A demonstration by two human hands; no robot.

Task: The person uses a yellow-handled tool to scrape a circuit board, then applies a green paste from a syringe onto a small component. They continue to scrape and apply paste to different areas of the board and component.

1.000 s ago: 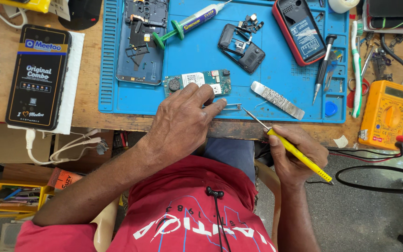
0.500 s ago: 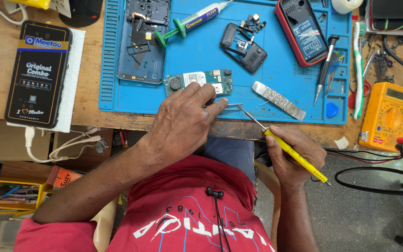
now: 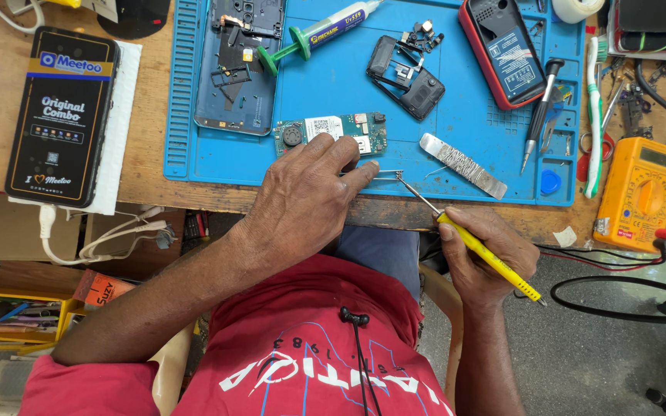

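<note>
Left hand [image 3: 302,196]: fingers curled down, fingertips [image 3: 364,171] pressed flat on a pair of metal tweezers [image 3: 383,176] at the near edge of the blue work mat [image 3: 333,85]. Nothing is gripped; the hand pins and steadies, knuckles partly over the green circuit board [image 3: 331,132] that lies just beyond.

Right hand [image 3: 487,254]: fingers closed narrow round the yellow soldering iron [image 3: 487,256], pencil fashion.

Change against the two earlier frames: small. The iron's tip has crept a little nearer the tweezers and the left fingertips; the left hand has not shifted on the board. Judged from that, the tip is being brought in to the work, with contact at the tweezers' end about made (the tip itself is too fine to say touching or just short).

Iron, long axis: diagonal, from lower right off the table edge to upper left. Thin metal tip points up-left toward the tweezers; the handle's back end points down-right past the wrist. Its tip is over the wooden table edge [image 3: 395,209], at the mat's near border.

Around: dark phone frame [image 3: 233,69] and green-capped syringe [image 3: 321,32] further up the mat, red phone back [image 3: 502,50] to the right, orange multimeter [image 3: 637,194] off the mat, boxed item [image 3: 59,115] far left.
</note>
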